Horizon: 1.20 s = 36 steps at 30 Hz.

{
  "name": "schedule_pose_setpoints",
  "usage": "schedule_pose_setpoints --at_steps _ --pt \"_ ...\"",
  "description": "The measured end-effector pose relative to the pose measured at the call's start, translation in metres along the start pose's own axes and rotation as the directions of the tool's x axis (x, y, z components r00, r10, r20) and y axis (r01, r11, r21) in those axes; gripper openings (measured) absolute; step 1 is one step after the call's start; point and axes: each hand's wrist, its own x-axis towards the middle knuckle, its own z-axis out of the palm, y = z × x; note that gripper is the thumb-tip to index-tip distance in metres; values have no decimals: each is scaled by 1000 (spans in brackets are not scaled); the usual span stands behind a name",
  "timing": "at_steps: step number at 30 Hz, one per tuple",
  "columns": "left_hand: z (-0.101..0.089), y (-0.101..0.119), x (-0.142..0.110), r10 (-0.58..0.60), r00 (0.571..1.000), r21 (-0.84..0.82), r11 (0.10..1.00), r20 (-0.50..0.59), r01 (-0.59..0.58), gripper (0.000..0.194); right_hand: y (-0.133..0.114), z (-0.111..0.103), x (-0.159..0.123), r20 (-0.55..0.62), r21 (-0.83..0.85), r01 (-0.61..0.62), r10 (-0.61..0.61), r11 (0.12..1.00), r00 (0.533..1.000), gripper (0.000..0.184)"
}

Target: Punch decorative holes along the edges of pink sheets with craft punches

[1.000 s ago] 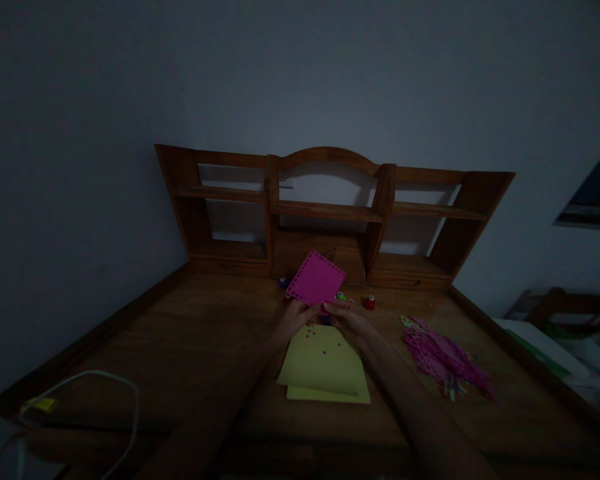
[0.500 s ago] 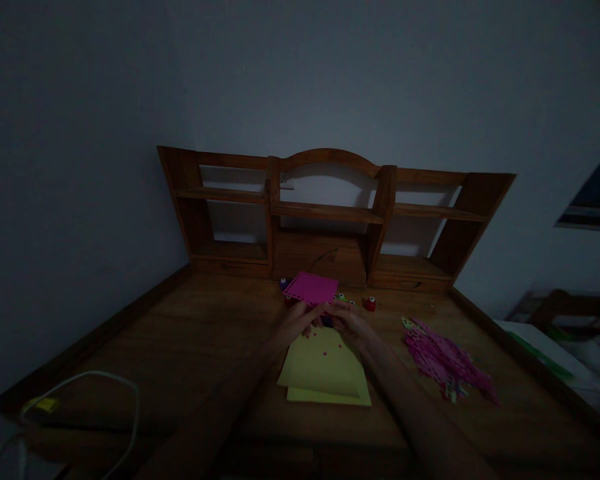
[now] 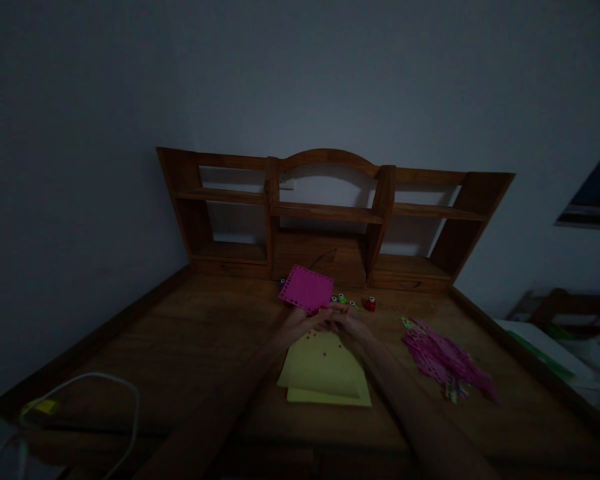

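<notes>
A pink sheet of paper (image 3: 307,288) with small holes punched along its edges is tilted up above the desk. My left hand (image 3: 300,323) is closed on its near edge. My right hand (image 3: 347,320) meets the left at the sheet's near corner, its fingers curled round a small paper punch that they almost wholly hide. Under both hands lie yellow sheets (image 3: 325,377), with several tiny pink dots scattered on them. Behind the hands stand a green punch (image 3: 342,298) and, farther right, a red punch (image 3: 371,304).
Pink punched paper strips (image 3: 445,360) lie heaped on the right of the wooden desk (image 3: 190,353). A wooden shelf unit (image 3: 330,212) stands along the back. At the left front are a white cable (image 3: 136,407) and a yellow object (image 3: 45,406).
The pink sheet has turned and tipped up more, shifting slightly left. The dark purple body that showed between my hands is now covered by my fingers.
</notes>
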Motion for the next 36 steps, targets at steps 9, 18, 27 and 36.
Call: schedule_pose_setpoints --at_steps 9,18,27,36 --pt "0 3 -3 -12 999 -63 998 -34 10 50 1 12 -3 -75 52 45 -41 998 996 20" --pt "1 9 -5 9 999 -14 1000 -34 -10 47 -3 11 -4 -29 27 76 -75 997 997 18" --pt "-3 5 -2 -65 994 -147 988 -83 52 58 -8 17 -3 -19 56 39 -38 998 999 29" --pt "-2 5 0 -68 993 -128 990 -99 55 60 -12 20 -8 -47 54 6 -4 999 999 28"
